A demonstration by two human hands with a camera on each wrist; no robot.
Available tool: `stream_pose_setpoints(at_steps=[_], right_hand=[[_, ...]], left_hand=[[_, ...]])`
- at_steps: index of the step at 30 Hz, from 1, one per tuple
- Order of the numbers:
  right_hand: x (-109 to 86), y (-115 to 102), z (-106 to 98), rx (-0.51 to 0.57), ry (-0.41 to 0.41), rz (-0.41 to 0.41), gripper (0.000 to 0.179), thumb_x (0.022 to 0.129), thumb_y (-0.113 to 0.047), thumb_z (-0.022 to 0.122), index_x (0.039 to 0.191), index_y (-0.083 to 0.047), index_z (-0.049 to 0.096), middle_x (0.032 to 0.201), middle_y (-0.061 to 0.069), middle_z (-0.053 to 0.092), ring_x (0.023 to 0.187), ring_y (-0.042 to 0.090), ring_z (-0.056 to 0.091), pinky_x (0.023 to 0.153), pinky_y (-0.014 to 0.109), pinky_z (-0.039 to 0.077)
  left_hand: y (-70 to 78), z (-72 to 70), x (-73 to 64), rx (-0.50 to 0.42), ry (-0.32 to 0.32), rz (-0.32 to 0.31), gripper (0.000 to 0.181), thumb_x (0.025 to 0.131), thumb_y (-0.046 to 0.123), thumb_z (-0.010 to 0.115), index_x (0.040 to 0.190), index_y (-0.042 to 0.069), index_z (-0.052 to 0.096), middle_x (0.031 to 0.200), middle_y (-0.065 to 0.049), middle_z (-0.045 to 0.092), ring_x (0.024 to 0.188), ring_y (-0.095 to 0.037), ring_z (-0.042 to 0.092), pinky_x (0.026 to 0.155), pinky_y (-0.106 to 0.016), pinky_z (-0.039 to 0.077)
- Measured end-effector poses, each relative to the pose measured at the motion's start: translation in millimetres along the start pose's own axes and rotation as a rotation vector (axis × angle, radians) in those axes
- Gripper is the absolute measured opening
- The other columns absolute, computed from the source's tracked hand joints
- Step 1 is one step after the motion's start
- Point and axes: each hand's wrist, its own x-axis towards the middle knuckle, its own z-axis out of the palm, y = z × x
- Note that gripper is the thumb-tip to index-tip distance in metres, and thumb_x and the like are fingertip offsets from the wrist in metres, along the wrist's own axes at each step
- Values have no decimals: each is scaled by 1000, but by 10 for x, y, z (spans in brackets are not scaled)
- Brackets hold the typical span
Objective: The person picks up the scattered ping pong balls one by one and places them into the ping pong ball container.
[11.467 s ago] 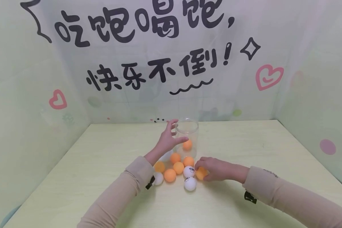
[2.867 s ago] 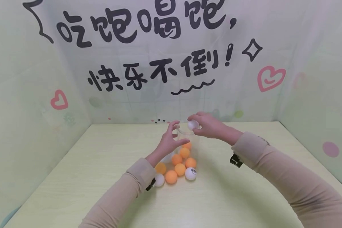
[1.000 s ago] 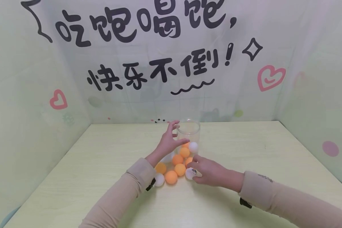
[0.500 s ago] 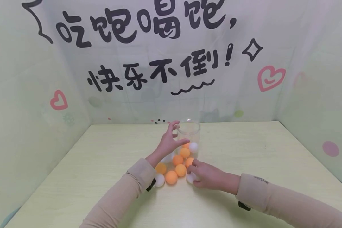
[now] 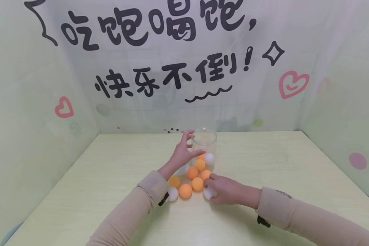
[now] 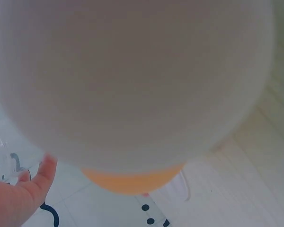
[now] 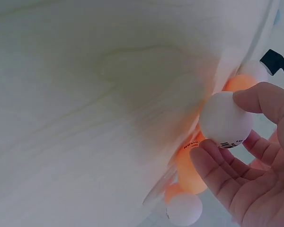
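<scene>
A clear jar [image 5: 213, 147] stands upright toward the back of the table. My left hand [image 5: 182, 152] holds its left side, thumb in front and fingers spread behind. Through its wall show orange balls [image 5: 200, 164] and one white ball [image 5: 209, 158]. In front of the jar, my right hand [image 5: 227, 191] pinches a white ping-pong ball [image 7: 223, 118] between thumb and fingers, low over the table. Several orange ping-pong balls [image 5: 186, 191] lie just left of it. Another white ball [image 5: 173, 194] sits by my left cuff; a white ball [image 6: 132, 85] fills most of the left wrist view.
Behind my left wrist, a whitish translucent thing [image 5: 182, 168] is partly hidden. The pale wooden table [image 5: 110, 164] ends at a printed backdrop [image 5: 160, 112], with light walls on both sides.
Earlier, my right hand held a white ball over the jar's mouth; that ball now shows inside. The hand came down to another white ball, which shifted slightly right. My left hand stayed put.
</scene>
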Motion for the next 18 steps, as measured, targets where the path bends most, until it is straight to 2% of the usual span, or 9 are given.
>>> stream_pose_setpoints(at_steps=[6,13,18], right_hand=[[-5,17,-55,2,-19,0,31,71,-9,72,97,-7,55,86,1,50,66,8,47,60,18,43],[20,22,-202,22,-84,98,31,74,-9,69,101,-7,56,85,0,49,65,10,45,59,20,41],[23,22,-353,18,-70,121,29,73,-8,70,99,-6,56,84,0,50,65,10,46,60,21,43]], left_hand=[[-3,3,6,2,4,7,80,75,28,75,139,25,26,143,-11,34,117,-37,48,88,-45,47],[3,3,1,2,5,3,80,75,27,75,138,26,26,143,-11,34,116,-36,48,89,-45,47],[7,3,-9,4,5,7,80,76,27,75,138,26,26,142,-12,34,117,-37,48,89,-46,46]])
